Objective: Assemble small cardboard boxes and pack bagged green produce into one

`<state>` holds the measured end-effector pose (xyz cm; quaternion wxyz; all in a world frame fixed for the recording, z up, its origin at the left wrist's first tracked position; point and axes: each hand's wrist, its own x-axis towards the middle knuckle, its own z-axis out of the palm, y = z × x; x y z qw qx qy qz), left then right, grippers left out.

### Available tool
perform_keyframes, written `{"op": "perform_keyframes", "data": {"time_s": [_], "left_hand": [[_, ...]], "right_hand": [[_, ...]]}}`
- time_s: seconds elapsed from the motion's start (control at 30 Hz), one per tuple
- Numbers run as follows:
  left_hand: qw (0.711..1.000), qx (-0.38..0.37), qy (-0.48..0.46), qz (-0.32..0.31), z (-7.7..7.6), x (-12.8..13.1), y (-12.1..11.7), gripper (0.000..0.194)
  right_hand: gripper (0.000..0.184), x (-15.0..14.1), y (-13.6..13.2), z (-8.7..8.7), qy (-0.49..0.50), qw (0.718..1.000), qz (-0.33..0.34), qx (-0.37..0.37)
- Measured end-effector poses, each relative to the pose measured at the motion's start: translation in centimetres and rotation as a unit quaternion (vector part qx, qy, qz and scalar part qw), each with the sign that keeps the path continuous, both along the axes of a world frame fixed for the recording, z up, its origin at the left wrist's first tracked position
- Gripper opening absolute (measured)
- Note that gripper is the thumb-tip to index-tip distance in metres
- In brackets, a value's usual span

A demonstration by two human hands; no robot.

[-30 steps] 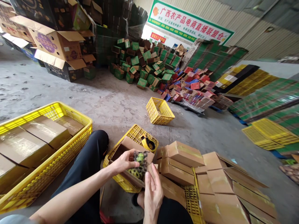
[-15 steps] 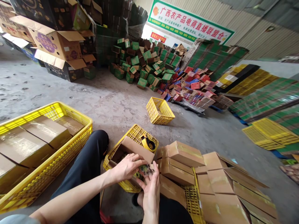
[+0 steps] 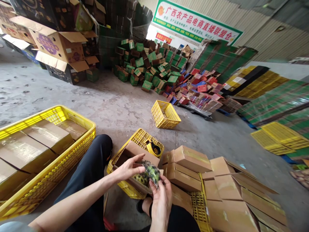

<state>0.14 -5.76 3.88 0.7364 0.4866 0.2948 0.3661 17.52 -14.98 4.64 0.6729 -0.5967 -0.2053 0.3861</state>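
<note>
Dotted packet: a clear, black-dotted plastic wrap around something green and rounded (image 3: pixel 152 172), at the lower centre of the frame, above an open brown cardboard box (image 3: pixel 140 151).
Right hand: the bare right hand (image 3: pixel 161 197), thumb and fingers pinched on the packet's lower-right end.
Left hand: the bare left hand (image 3: pixel 127 169), thumb and forefinger apart at the packet's upper-left edge; whether they grip it, I cannot tell.
Box: one flap up, another green-filled dotted packet (image 3: pixel 140 179) inside; it sits at a yellow slatted plastic crate (image 3: pixel 137 136), on or in, unclear.
Tape dispenser: yellow and black, curved (image 3: pixel 152 149), beside the raised flap.
Lower right: plain brown cardboard boxes (image 3: pixel 189 161), stacked near the right hand.
Slip risk: the wrap looks smooth and loose, so a pinch at one end could let the packet drop.
Bruise risk: if dropped, it could strike its neighbour in the box.
Snag risk: the raised flap stands close behind; a careless swing could catch it or nudge the dispenser.
</note>
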Motion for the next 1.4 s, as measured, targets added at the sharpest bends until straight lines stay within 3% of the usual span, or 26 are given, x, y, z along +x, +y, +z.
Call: {"op": "perform_keyframes", "data": {"time_s": [0.07, 0.17, 0.33, 0.5, 0.73, 1.07, 1.23, 1.4], "left_hand": [[0.996, -0.091, -0.022, -0.001, 0.1, 0.3, 0.1, 0.082], [0.988, -0.145, -0.049, 0.018, 0.1, 0.7, 0.4, 0.082], [0.981, -0.168, -0.085, 0.05, -0.6, 1.0, 0.9, 0.077], [0.979, -0.164, -0.103, 0.056, -1.2, 1.0, 0.9, 0.077], [0.985, -0.137, -0.094, 0.04, -0.9, 0.8, 0.8, 0.07], [0.984, -0.158, -0.061, 0.047, -1.9, 0.6, 0.9, 0.075], [0.976, -0.202, -0.057, 0.052, -1.9, 0.6, 0.4, 0.089], [0.961, -0.267, -0.079, -0.009, -1.2, 1.3, -0.3, 0.094]], "right_hand": [[0.042, -0.4, -0.2, 0.3, -0.014, 1.0, 0.021, 0.003], [0.052, -1.2, -0.4, 0.8, -0.068, 0.995, 0.074, -0.014], [0.071, -2.3, -0.2, 1.0, -0.127, 0.989, 0.07, -0.001], [0.083, -2.2, 0.3, -0.2, -0.114, 0.99, 0.08, -0.02], [0.101, -1.8, 0.6, -1.4, -0.107, 0.991, 0.074, -0.034], [0.097, -2.1, 0.8, -1.0, -0.129, 0.991, 0.026, 0.003], [0.092, -1.5, 0.7, -1.1, -0.175, 0.983, 0.062, -0.005], [0.082, -1.8, 0.6, -1.1, -0.243, 0.968, 0.065, 0.009]]}}
